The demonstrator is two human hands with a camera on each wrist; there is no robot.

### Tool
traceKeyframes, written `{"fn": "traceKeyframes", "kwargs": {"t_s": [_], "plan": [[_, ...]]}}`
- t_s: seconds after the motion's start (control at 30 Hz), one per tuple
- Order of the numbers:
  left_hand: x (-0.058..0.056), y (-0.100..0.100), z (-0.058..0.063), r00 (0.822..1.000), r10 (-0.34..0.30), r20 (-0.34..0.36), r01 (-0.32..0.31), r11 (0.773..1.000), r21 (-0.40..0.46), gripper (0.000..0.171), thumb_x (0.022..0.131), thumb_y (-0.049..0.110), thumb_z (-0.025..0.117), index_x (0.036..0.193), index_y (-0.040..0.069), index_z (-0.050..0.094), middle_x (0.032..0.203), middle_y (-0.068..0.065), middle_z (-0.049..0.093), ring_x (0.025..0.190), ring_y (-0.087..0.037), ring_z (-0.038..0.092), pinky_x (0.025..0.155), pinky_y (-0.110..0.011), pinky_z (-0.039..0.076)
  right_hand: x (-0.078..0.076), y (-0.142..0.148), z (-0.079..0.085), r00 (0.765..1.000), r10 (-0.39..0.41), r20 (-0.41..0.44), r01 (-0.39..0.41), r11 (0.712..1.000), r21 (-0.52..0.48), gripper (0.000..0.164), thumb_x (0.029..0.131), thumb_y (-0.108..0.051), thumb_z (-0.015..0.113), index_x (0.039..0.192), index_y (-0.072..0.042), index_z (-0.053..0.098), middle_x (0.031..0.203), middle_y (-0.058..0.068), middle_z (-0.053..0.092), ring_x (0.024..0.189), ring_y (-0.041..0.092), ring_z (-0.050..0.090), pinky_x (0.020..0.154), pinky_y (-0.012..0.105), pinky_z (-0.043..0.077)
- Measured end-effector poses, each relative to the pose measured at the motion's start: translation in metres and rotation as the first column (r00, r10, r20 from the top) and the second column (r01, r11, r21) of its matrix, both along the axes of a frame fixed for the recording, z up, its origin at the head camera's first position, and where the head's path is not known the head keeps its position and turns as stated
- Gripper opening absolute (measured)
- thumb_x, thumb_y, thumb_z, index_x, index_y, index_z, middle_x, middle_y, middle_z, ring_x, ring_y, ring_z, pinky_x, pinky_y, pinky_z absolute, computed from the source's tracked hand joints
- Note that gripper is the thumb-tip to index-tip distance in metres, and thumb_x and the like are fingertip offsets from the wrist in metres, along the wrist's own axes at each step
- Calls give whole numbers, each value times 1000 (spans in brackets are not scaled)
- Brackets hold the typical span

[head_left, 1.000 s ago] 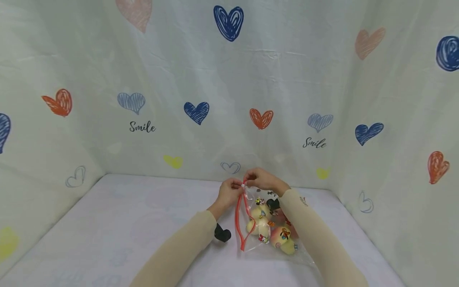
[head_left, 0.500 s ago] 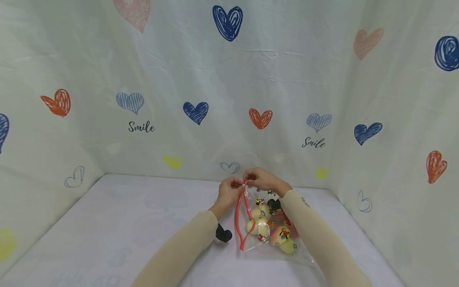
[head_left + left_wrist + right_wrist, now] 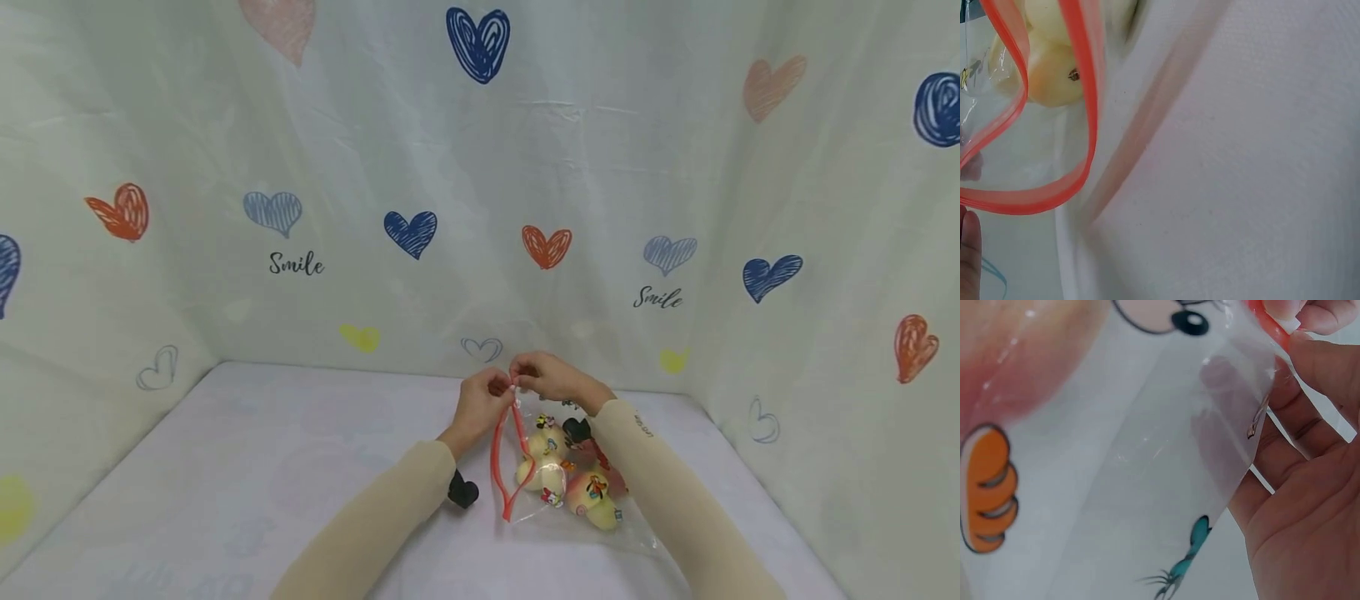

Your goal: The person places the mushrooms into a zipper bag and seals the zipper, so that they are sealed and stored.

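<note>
A clear zip bag [image 3: 540, 521] with red zip strips and printed cartoon figures stands partly open, its mouth toward the left. Inside lie several pale yellow and pink fruits [image 3: 592, 497] that look like peaches. My left hand [image 3: 478, 408] pinches the zip at its far end, where a small white slider [image 3: 1291, 326] shows by its fingertips. Beside it, my right hand [image 3: 551, 377] pinches the red corner of the bag between thumb and fingers. In the left wrist view the red strips [image 3: 1088, 94] form a wide loop, with a fruit [image 3: 1054, 72] behind them.
A black object [image 3: 462, 490], possibly part of the wrist camera, shows beside the left sleeve. The white-covered table [image 3: 300, 467] ends at a curtain [image 3: 420, 308] printed with hearts. My right sleeve [image 3: 667, 483] covers the right part of the bag.
Both hands stay at the far end of the zip. The left hand has shifted slightly to the right, and the white slider sits a little lower and further right. The bag hardly moves.
</note>
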State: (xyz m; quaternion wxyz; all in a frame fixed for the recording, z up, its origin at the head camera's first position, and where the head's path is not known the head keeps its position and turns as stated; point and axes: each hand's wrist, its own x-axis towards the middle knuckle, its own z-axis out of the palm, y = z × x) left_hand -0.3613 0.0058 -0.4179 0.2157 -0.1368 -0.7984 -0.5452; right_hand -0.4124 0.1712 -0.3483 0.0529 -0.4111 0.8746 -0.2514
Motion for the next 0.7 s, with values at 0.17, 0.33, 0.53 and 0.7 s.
{"fn": "traceKeyframes", "kwargs": {"t_s": [0.17,0.33,0.53,0.7], "plan": [[3,0,5,999,8,41,-9,1000,10,8,77,0,68,83,6,66,76,-1,63,71,-11,58,61,-22,51,2,-1,0,1000,3,12,-3,1000,-2,10,99,-12,51,93,-14,58,91,14,63,80,27,59,54,29,49],[5,2,8,995,12,98,-14,1000,20,9,75,-1,69,78,7,65,73,-1,61,68,-11,56,59,-22,50,2,1,1,1000,2,29,-2,1000,-3,10,100,-12,50,94,-13,57,90,12,62,81,28,60,53,30,50],[9,4,8,992,18,121,-19,1000,9,9,72,1,69,76,7,65,70,0,61,66,-10,56,57,-22,49,-3,2,5,999,-23,23,23,1000,-16,9,100,-14,49,94,-12,56,83,7,61,72,19,56,50,29,48],[15,7,11,986,10,168,-14,1000,22,10,73,1,71,78,7,64,72,-1,61,67,-11,57,58,-23,50,-6,4,10,999,-26,23,26,999,-28,9,100,-14,50,93,-11,56,82,9,60,70,18,55,48,30,48]]}}
